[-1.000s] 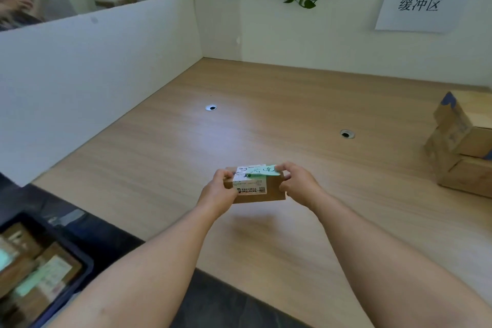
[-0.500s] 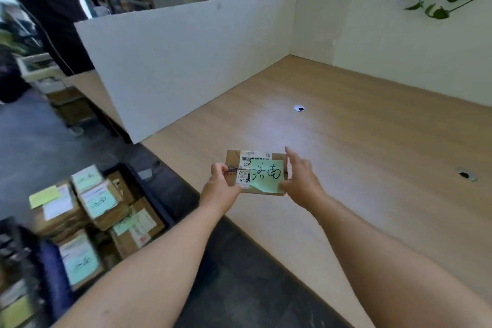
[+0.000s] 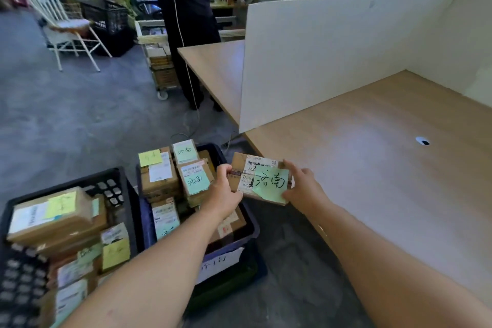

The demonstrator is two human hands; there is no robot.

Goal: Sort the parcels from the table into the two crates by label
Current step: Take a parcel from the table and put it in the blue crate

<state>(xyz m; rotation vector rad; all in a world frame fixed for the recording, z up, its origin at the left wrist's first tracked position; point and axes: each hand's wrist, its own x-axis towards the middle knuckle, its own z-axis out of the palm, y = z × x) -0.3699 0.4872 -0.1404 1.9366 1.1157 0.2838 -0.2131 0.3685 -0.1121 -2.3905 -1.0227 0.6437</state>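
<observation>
I see both forearms reaching forward from the bottom of the frame. The left hand (image 3: 225, 189) pinches the left end of a small parcel (image 3: 259, 178), thumb on top, and the right hand (image 3: 302, 188) takes its right end, so both grips are closed on it. The parcel hangs in the air, tilted toward me, at the near-left corner of the desk (image 3: 386, 168), just right of the blue crate (image 3: 231, 253). A green note (image 3: 270, 184) with dark handwriting covers part of its white shipping label. Below on the floor, the blue crate is packed with parcels bearing green notes, and touching its left side stands a black crate (image 3: 18, 274) holding parcels with yellow notes. Further off, a white divider (image 3: 332, 56) stands upright on the desk. Beyond it a person in dark clothes (image 3: 186, 8) stands by a cart, and a white chair (image 3: 61, 24) sits far left
</observation>
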